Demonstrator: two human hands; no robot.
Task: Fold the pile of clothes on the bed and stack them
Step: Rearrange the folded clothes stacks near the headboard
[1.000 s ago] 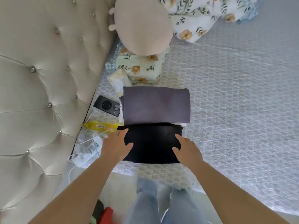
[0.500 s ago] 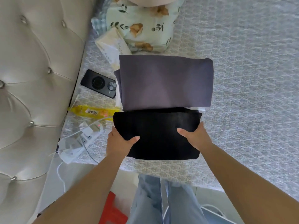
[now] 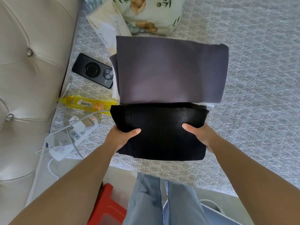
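- My left hand (image 3: 121,138) grips the left edge of the folded black garment (image 3: 159,132): thumb lying on top of the cloth, fingers tucked out of sight beneath it.
- My right hand (image 3: 198,134) grips the right edge of the same garment in the same way, thumb on top, fingers hidden underneath.
- The folded black garment sits near the front edge of the bed (image 3: 259,78), between my two hands; its far edge touches the near edge of the folded grey garment (image 3: 170,70).
- The folded grey garment lies flat on the bed just beyond the black one; a strip of white cloth (image 3: 204,104) shows beneath it along its near right edge.
- A black phone (image 3: 93,70) lies camera side up on the bed, just left of the grey garment.
- A yellow packet (image 3: 86,104) lies between the phone and a white power strip (image 3: 78,129), whose small light glows red; white cables trail from it toward the bed's edge.
- A floral cushion (image 3: 152,15) and a pale tissue pack (image 3: 107,26) lie beyond the grey garment.
- A cream tufted headboard (image 3: 29,70) borders the bed on the left.
- My legs in light blue trousers (image 3: 162,202) stand against the front edge of the bed, with a red stool (image 3: 107,207) to their left.
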